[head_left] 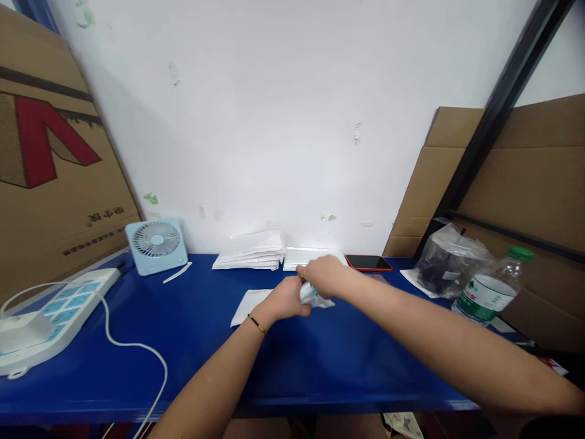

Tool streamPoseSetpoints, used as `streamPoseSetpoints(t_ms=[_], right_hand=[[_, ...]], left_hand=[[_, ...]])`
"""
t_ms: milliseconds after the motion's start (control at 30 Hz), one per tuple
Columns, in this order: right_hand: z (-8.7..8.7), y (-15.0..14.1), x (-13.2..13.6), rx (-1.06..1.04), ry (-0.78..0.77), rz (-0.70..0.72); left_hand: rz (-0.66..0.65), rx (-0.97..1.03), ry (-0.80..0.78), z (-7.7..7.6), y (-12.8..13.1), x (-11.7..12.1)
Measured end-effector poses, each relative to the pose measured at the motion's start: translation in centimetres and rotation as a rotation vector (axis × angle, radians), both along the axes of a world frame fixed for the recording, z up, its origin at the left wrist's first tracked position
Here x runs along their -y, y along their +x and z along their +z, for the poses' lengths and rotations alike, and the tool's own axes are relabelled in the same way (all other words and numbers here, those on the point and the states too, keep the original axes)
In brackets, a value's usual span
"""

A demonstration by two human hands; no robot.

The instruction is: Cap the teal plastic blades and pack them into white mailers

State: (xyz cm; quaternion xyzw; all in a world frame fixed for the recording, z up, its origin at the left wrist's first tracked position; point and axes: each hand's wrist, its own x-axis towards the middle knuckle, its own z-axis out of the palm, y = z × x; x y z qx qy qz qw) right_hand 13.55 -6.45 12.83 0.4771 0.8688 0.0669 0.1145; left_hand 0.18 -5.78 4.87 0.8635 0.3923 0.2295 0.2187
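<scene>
My left hand [289, 297], with a bracelet at the wrist, is closed round a small white item with teal markings [309, 294], just above the blue table. Across its top lies my right hand [326, 275], its fingers bent and pressed together against the left thumb. What the right fingertips grip is mostly hidden, though they meet at the upper end of the white item. Under and beside the left hand is a flat white sheet or packet [249, 305].
Behind the hands, along the wall, are a stack of white padded envelopes [251, 250], a white flat box [315, 256] and a phone [368, 263]. A blue fan [156, 246] and a power strip [59, 320] stand left; a bottle [493, 288] and a bagged dark cup [445, 262] stand right.
</scene>
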Motion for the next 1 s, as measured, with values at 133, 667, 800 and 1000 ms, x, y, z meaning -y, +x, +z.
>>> streamPoseSetpoints(t_ms=[133,667,800,1000], right_hand=[[4.2,-0.6,-3.5,-0.068,-0.027,-0.006],[12.5,4.7,-0.2,-0.335,-0.131,0.235],[10.6,5.1,2.0,-0.307,-0.104,0.32],[2.1,7.9,8.0,-0.449,-0.265,0.398]], left_hand=[[-0.063,0.343,-0.081,3.1,1.4,0.2],[-0.185,0.649,-0.28,4.8,-0.1,-1.4],[-0.316,0.518,-0.263,5.3,-0.2,-1.0],[-0.364,0.074,-0.115,3.4,-2.0,4.1]])
